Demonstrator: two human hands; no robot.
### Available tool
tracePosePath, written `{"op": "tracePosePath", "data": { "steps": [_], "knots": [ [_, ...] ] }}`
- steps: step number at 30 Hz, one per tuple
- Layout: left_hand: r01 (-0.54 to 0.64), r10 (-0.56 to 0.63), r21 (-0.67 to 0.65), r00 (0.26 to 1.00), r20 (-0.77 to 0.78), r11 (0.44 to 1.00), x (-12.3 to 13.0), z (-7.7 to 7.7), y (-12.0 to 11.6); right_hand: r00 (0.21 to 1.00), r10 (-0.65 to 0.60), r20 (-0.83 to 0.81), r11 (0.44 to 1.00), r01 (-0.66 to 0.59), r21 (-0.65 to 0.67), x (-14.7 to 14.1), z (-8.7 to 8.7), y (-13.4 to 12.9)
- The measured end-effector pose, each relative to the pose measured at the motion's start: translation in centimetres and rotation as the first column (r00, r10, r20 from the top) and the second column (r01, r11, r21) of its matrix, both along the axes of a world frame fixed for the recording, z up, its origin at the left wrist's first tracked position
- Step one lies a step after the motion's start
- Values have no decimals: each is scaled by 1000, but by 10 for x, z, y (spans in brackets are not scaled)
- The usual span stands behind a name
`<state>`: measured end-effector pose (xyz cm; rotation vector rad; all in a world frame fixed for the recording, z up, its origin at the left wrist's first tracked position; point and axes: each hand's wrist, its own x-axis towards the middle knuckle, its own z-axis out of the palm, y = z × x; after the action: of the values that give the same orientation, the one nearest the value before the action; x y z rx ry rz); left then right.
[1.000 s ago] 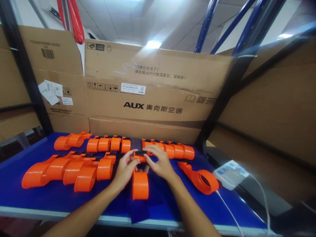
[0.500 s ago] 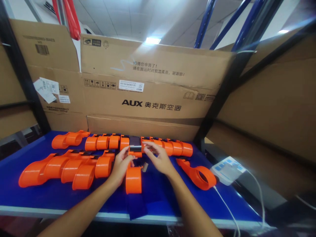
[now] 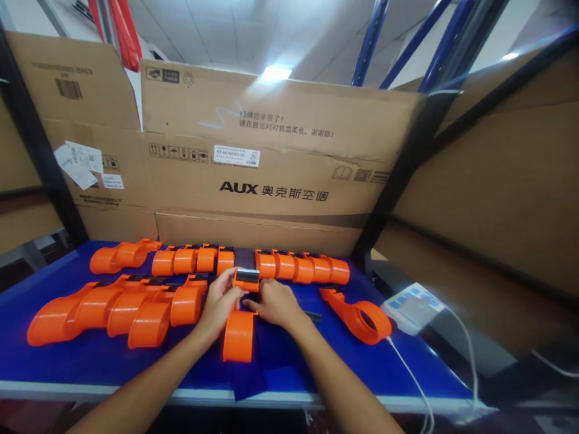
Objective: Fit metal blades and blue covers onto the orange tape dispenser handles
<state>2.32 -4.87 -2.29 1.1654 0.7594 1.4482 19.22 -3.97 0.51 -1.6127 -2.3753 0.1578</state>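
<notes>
An orange tape dispenser (image 3: 238,337) with a toothed cutting edge and dark plate at its head is held upright over the near middle of the table. My left hand (image 3: 220,304) grips its left side below the cutter, thumb in front. My right hand (image 3: 277,301) is closed against its right side, fingers curled under the head; the fingertips are mostly hidden. Beneath the dispenser lies a dark blue sheet (image 3: 250,383) overhanging the table edge. A small dark strip (image 3: 313,316) rests just right of my right hand.
Orange dispensers stand in a back row (image 3: 284,266) and a left group (image 3: 149,325). Another dispenser (image 3: 371,322) lies on its side at right, beside a white device (image 3: 412,307) with cables. A cardboard wall (image 3: 271,163) closes the back of the blue table (image 3: 181,367).
My right hand has moved down and curled in against the dispenser; its fingers were raised beside the head before. The small grey piece seen below that hand is now out of sight.
</notes>
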Motion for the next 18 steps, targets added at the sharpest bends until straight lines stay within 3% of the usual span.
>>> {"op": "tracePosePath", "data": {
  "steps": [7, 11, 14, 18],
  "knots": [
    [-30, 30, 3, 1000, 2, 1000, 1, -1, 1, 997, 39, -60, 997, -34, 73, -3, -6, 1],
    [-33, 33, 5, 999, 11, 999, 0, 0, 1, 957, 67, -283, 995, -43, 92, 1, -9, 6],
    [-39, 39, -1, 999, 13, 999, 0, 0, 3, 833, 76, -548, 995, -27, 97, 6, -12, 14],
    [-64, 65, -17, 998, 20, 998, 1, -2, 5, 529, 15, -848, 999, 32, 37, 11, -10, 21]
  ]
}}
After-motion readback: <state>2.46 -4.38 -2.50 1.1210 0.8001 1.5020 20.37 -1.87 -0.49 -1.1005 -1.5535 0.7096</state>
